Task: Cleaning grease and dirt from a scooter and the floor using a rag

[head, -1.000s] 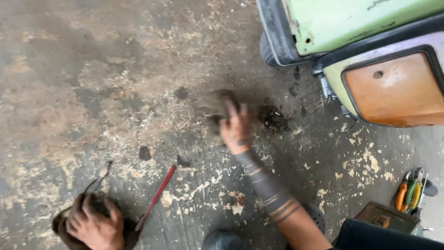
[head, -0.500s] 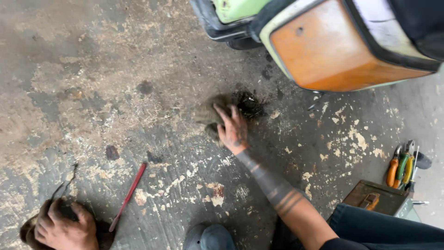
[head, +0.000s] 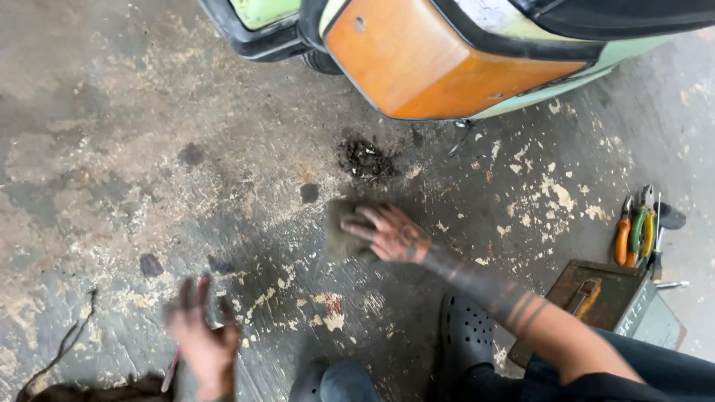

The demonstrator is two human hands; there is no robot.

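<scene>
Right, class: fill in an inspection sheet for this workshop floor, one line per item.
Surface: concrete floor, stained, with flaking paint and a dark greasy patch.
Job's things: grimy rag flat on the floor.
Clutter: pliers; metal toolbox.
Grips: right hand pressing on the rag; left hand blurred, open, holding nothing.
Cables: thin dark cord at lower left.
Surroundings: green and orange vehicle body; black clog.

Both forearms are bare, without sleeves. The right hand (head: 391, 234) carries dark inked patterns on its back, and banded tattoo rings run up the forearm behind it. Dark trousers and black perforated clogs (head: 465, 331) show at the lower right of the frame. The left hand (head: 201, 339) is blurred and grimy.
</scene>
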